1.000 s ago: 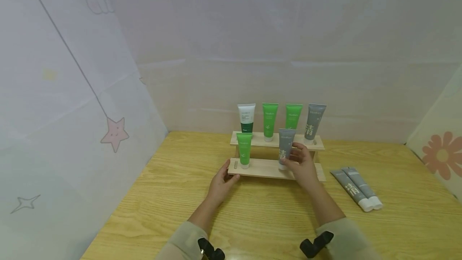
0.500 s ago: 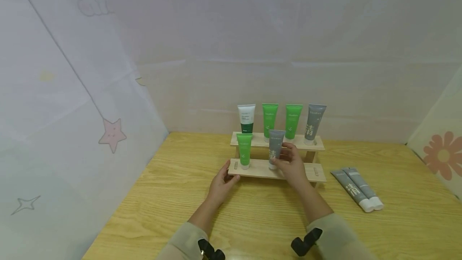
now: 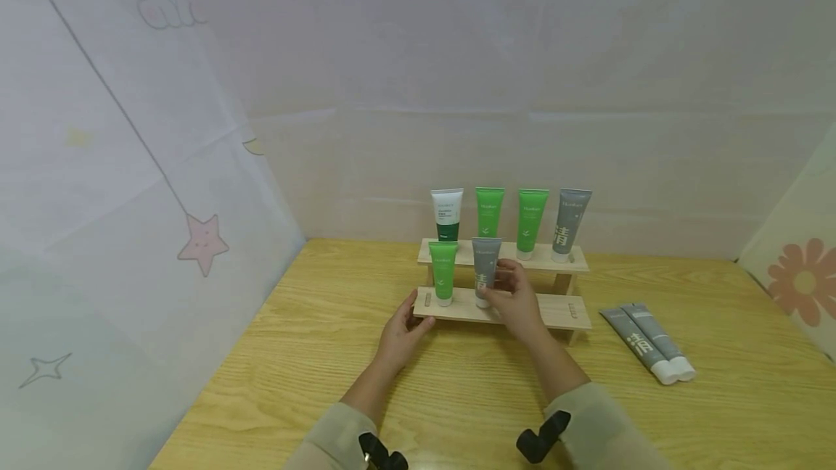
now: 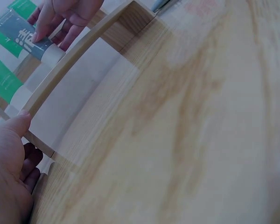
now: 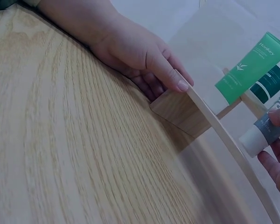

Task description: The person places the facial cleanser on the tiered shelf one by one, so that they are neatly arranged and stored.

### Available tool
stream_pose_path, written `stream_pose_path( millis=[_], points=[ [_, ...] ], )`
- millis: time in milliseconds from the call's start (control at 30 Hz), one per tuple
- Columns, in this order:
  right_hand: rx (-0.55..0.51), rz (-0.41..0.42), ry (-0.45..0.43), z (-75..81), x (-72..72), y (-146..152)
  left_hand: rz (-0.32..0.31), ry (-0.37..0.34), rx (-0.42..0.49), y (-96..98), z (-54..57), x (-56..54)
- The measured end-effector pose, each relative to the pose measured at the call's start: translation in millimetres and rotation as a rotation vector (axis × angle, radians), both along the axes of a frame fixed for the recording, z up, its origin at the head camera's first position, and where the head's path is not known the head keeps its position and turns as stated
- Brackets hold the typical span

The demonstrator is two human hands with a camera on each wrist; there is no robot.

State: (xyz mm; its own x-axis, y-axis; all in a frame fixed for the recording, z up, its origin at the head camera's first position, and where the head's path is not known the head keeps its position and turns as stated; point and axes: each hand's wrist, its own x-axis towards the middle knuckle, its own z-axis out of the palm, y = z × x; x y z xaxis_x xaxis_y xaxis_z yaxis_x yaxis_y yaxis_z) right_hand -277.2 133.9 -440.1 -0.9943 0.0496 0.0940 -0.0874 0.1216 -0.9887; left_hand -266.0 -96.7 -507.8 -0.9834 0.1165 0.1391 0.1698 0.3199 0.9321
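Note:
A two-tier wooden display stand (image 3: 555, 308) is on the table, and my left hand (image 3: 398, 334) holds the left end of its lower shelf, thumb over the edge and fingers below. My right hand (image 3: 519, 307) pinches a grey squeeze tube (image 3: 486, 260) low down, with its white cap (image 4: 53, 55) at the lower shelf. Whether the cap bears on the wood I cannot tell. Just left of it a green tube (image 3: 443, 270) stands cap-down on the same shelf. In the right wrist view, the left thumb (image 5: 179, 85) lies against the shelf corner.
On the upper shelf stand a white and dark-green tube (image 3: 447, 212), two green tubes (image 3: 490, 210) (image 3: 532, 220) and a grey tube (image 3: 570, 220). Two more grey tubes (image 3: 633, 339) (image 3: 660, 336) lie side by side on the table (image 3: 313, 354) at the right. A cloth backdrop (image 3: 418, 129) hangs behind.
My right hand has moved left along the lower shelf with the grey tube, nearer to the green one. The left hand has stayed at the shelf's end.

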Motion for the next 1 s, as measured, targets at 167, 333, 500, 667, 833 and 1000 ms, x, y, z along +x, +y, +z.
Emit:
stream_pose_path(
  millis=[167,333,500,667,833,1000],
  points=[
    [0.010,0.005,0.006,-1.7,-0.5,-3,-0.002,0.002,0.006,-0.1,-1.0,-0.6],
    [0.011,0.007,0.006,-3.5,-0.1,-5,-0.005,0.005,0.006,0.1,-1.4,-0.7],
    [0.026,0.002,0.008,-5.1,0.6,-6,-0.002,0.002,0.019,0.4,-0.4,-0.4],
    [0.027,-0.006,0.013,-6.6,2.1,-6,0.001,0.001,0.022,1.4,0.2,-0.9],
    [0.026,-0.008,0.033,-8.0,3.3,-7,0.008,-0.010,0.010,1.1,1.0,0.3],
    [0.050,-0.023,0.077,-10.8,4.9,-6,0.008,-0.029,0.012,1.1,0.9,-1.6]
  ],
)
